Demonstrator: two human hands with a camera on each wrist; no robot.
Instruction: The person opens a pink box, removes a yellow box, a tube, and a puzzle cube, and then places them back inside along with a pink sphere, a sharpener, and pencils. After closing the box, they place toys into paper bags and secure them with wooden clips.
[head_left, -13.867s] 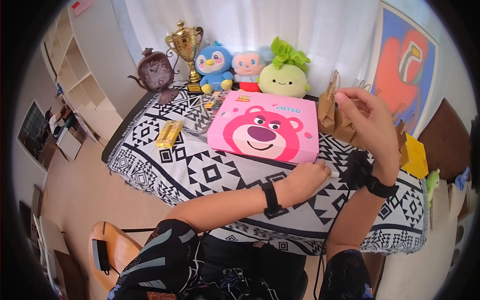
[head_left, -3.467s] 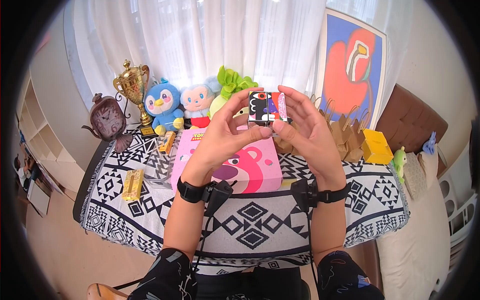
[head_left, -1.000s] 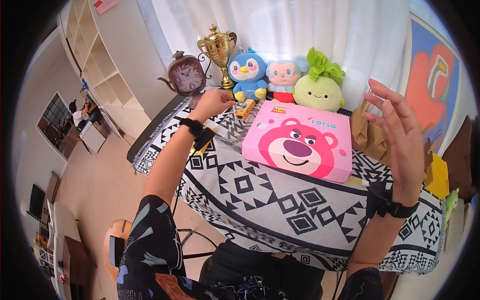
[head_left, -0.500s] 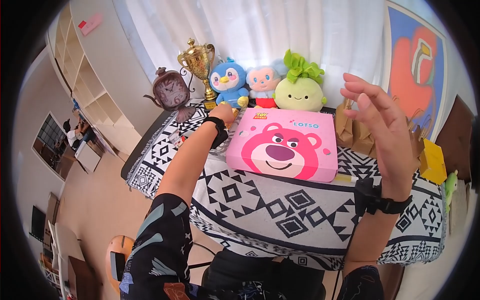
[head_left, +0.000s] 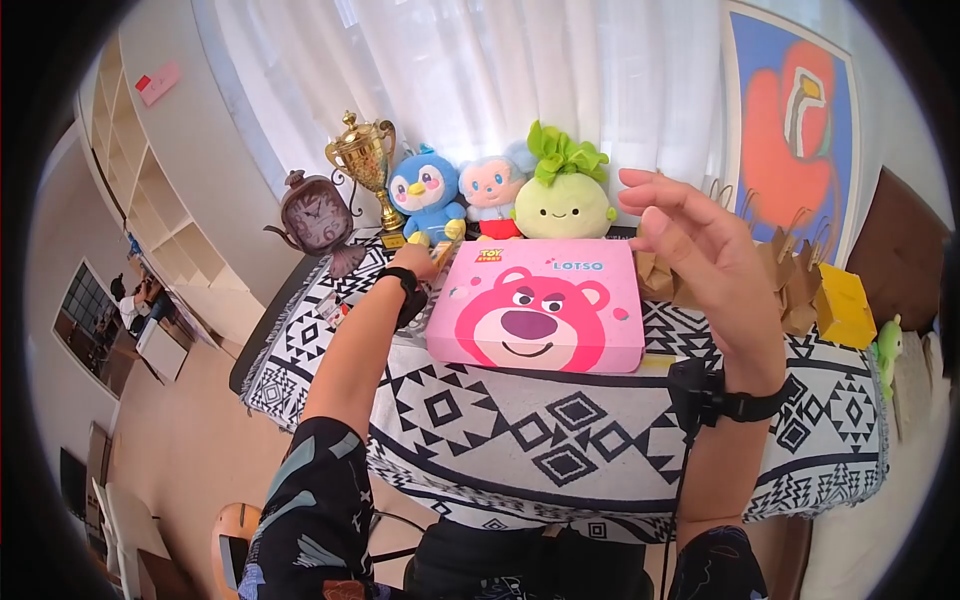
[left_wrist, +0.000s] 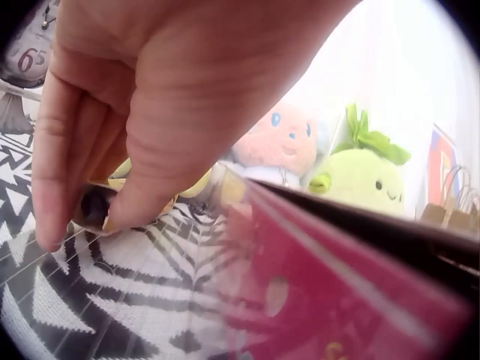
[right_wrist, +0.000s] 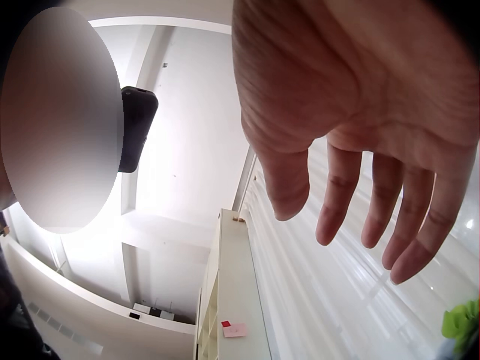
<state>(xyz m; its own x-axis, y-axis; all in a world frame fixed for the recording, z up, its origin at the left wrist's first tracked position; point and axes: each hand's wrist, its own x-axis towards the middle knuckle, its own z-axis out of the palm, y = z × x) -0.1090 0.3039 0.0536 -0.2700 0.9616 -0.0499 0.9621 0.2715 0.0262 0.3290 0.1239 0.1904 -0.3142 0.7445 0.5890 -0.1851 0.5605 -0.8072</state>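
Observation:
My left hand reaches to the far left part of the table, just below the blue penguin plush. Between its thumb and fingers it pinches a small yellow-orange box, mostly covered by the hand; its dark end shows in the left wrist view. My right hand is raised in the air over the right side, palm inward, fingers loosely bent around nothing. The pink Lotso box lies between the hands. Left of my left forearm sits a small patterned cube.
A teapot-shaped clock, a gold trophy, a pink-faced plush and a green plush line the back. Brown paper bags and a yellow box stand at right. A patterned cloth covers the table.
Both hands held the patterned cube above the pink box 3.5 s ago; it now sits at the table's left. My left hand has since closed around the small yellow-orange box; the right stays raised.

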